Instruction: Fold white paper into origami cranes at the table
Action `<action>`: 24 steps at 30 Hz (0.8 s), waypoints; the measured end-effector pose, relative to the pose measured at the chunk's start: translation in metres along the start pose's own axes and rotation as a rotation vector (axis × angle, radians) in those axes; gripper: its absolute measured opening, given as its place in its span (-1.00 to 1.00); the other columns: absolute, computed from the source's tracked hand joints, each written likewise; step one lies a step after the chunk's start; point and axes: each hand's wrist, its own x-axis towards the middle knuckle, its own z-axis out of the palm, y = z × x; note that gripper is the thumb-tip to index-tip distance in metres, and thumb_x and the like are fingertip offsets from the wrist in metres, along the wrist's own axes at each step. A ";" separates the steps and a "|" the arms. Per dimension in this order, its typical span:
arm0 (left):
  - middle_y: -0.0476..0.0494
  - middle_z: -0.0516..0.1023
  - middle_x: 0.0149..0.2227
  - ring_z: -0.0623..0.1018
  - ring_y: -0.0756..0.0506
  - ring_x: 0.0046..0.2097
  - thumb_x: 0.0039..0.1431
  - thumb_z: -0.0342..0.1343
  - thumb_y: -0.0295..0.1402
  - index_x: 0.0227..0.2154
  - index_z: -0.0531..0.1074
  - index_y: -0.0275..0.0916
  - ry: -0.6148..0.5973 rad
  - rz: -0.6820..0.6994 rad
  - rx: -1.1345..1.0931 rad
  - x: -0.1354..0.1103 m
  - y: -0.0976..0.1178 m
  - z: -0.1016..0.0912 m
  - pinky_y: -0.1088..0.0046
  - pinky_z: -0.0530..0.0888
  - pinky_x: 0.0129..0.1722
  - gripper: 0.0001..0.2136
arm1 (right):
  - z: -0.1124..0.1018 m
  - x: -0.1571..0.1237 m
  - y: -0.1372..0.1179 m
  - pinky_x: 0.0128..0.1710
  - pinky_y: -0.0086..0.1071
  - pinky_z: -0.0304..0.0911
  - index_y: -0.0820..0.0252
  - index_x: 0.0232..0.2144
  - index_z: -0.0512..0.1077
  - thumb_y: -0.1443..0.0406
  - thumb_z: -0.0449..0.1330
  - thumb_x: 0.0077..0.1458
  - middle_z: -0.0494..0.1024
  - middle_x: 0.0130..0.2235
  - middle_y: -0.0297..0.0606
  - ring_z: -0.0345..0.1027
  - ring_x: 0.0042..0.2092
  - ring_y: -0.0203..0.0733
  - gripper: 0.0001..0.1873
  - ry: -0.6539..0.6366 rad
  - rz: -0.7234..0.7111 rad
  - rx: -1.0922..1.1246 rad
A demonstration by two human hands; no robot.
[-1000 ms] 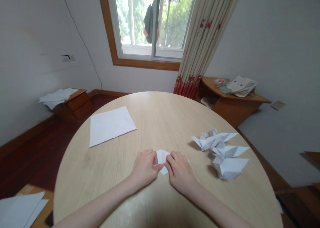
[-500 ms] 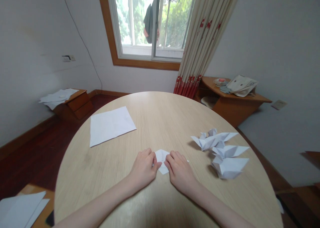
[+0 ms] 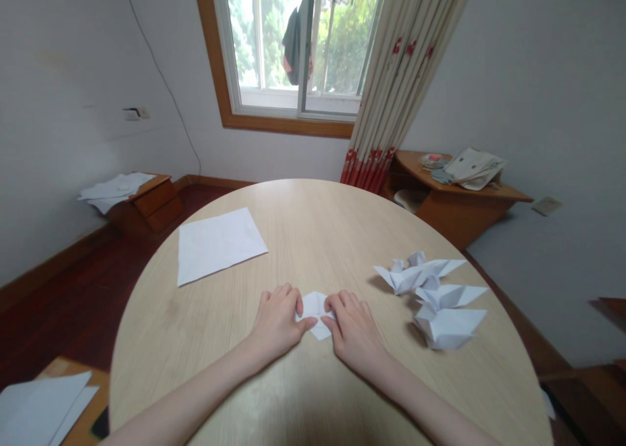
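A small folded piece of white paper (image 3: 315,302) lies on the round table (image 3: 313,231) between my hands, its pointed upper and lower ends showing. My left hand (image 3: 280,319) pinches its left side, thumb laid on top and fingers curled at the edge. On the opposite side my right hand (image 3: 353,325) grips the paper the same way, thumb pointing inward. The two thumb tips are a short gap apart. Both side edges of the paper are hidden under the fingers.
Several folded white paper figures (image 3: 447,325) stand at the table's right. A flat stack of white paper (image 3: 220,245) lies at the left. More sheets (image 3: 44,407) rest on a low surface at lower left. Beyond the table are a curtain (image 3: 391,94) and a corner desk (image 3: 454,205).
The fingers of both hands have shifted slightly outward and lifted a little, so more of the paper shows between them. The paper stays in about the same place.
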 end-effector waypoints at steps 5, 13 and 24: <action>-0.05 0.46 -0.27 0.44 -0.15 -0.17 0.08 0.23 -0.26 -0.44 0.35 -0.22 -0.046 0.010 -0.037 0.002 -0.005 -0.002 0.32 0.17 -0.18 -0.81 | -0.007 0.000 0.009 -0.23 -0.28 0.04 0.13 -0.28 0.29 0.40 0.12 0.12 0.41 -0.24 -0.24 0.27 -0.18 -0.07 -0.89 -0.049 0.051 0.094; -0.01 0.47 -0.30 0.46 -0.11 -0.20 0.03 0.27 -0.33 -0.43 0.41 -0.22 -0.170 0.035 -0.104 0.010 -0.013 -0.013 0.38 0.20 -0.18 -0.86 | -0.020 0.002 0.018 -0.15 -0.23 0.08 0.11 -0.25 0.30 0.38 0.20 0.11 0.41 -0.19 -0.23 0.27 -0.11 -0.05 -0.85 -0.165 0.091 0.175; 0.00 0.41 -0.31 0.43 -0.08 -0.22 0.01 0.25 -0.45 -0.42 0.50 -0.19 -0.223 0.061 -0.179 0.013 -0.024 -0.018 0.35 0.21 -0.10 -0.93 | -0.031 0.005 0.026 -0.06 -0.20 0.11 0.06 -0.18 0.35 0.43 0.21 0.09 0.39 -0.19 -0.27 0.26 -0.08 -0.07 -0.75 -0.269 0.094 0.250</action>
